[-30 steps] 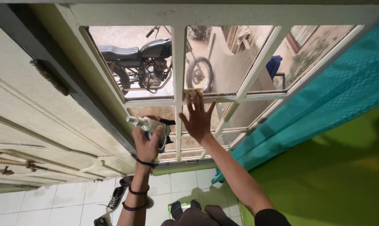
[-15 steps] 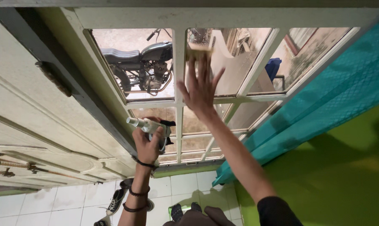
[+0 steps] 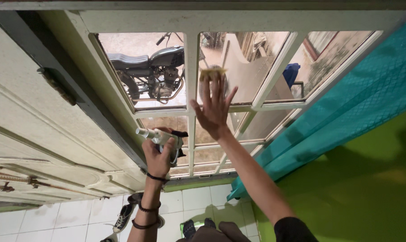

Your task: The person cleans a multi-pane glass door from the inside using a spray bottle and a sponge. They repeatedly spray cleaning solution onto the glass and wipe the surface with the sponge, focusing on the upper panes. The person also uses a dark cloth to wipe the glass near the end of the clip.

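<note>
The right hand [image 3: 214, 107] lies flat with fingers spread, pressing a small yellowish cloth [image 3: 212, 73] under its fingertips against a pane in the upper row of the window [image 3: 192, 67], just right of the middle upright bar. The left hand [image 3: 157, 154] is lower, wrapped tight around a white spray bottle [image 3: 160, 138] whose nozzle points left, in front of the lower panes. Through the glass a motorcycle [image 3: 153, 74] stands outside. A teal curtain [image 3: 346, 112] hangs along the window's right edge, a pale door [image 3: 41, 134] at its left.
</note>
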